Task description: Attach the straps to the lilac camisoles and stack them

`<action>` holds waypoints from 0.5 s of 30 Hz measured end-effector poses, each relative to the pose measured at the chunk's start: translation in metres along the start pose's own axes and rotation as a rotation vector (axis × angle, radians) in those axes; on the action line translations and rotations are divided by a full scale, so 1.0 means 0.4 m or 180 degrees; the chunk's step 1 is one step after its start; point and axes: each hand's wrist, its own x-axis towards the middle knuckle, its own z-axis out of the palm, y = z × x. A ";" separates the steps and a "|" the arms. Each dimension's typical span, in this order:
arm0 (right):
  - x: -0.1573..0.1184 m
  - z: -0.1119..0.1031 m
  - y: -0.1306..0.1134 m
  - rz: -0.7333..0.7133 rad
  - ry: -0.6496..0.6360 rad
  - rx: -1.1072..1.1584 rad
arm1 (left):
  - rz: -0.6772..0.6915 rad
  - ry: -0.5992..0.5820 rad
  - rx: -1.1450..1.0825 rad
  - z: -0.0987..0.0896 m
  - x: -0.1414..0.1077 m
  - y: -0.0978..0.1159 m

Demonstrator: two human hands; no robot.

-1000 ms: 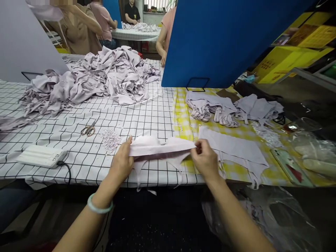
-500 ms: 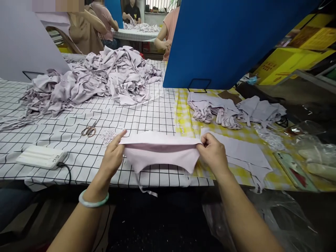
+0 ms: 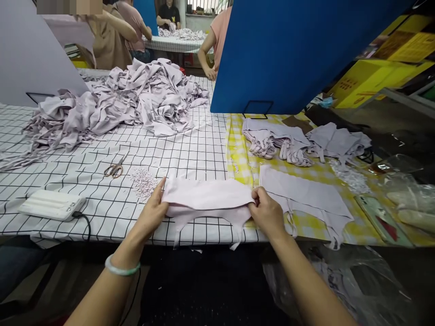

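Observation:
A pale pink garment is stretched between my two hands over the table's front edge, its thin straps hanging toward me. My left hand pinches its left end, the thumb on the near side. At the right end my right hand grips the cloth between thumb and curled fingers. Just right of that hand another pale garment lies flat on the yellow checked cloth. Small thread scraps are beside my left hand, near the scissors.
A large garment heap fills the back left. Folded garments lie at right, near a phone. A power bank with a cable sits left. A blue board stands behind; people work beyond.
Both hands have come slightly closer together and lower. The garment's upper part has tipped down flat toward the table, and more of the thread scraps shows.

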 end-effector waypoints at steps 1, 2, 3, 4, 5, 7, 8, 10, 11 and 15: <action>-0.001 -0.017 0.005 -0.0037 -0.0295 0.0086 | -0.0194 -0.0180 -0.0012 -0.014 -0.010 0.012; 0.001 -0.032 0.009 -0.0084 -0.0632 0.0237 | -0.0334 -0.0307 -0.0012 -0.025 -0.016 0.025; 0.008 -0.044 0.012 -0.0114 -0.0906 0.0447 | -0.0393 -0.0332 0.0008 -0.032 -0.016 0.038; 0.019 -0.050 0.013 -0.0092 -0.1024 0.0672 | -0.0409 -0.0237 0.0070 -0.033 -0.009 0.048; 0.033 -0.050 0.011 -0.0003 -0.0978 0.0854 | -0.0393 -0.0070 0.0181 -0.030 0.004 0.056; 0.067 -0.036 0.001 0.0287 -0.0658 0.0911 | -0.0242 0.0279 0.0487 -0.010 0.039 0.062; 0.082 -0.024 -0.005 0.0392 -0.0546 0.0812 | -0.0124 0.0415 0.0641 0.001 0.057 0.060; 0.104 -0.001 -0.018 0.0370 -0.0461 0.0666 | 0.0139 0.0634 0.0849 0.020 0.084 0.049; 0.110 0.008 -0.021 0.0269 -0.0381 0.0688 | 0.0245 0.0716 0.0895 0.025 0.091 0.040; 0.113 0.022 -0.013 0.0137 0.0036 0.0850 | 0.0330 0.0761 0.0753 0.017 0.092 0.011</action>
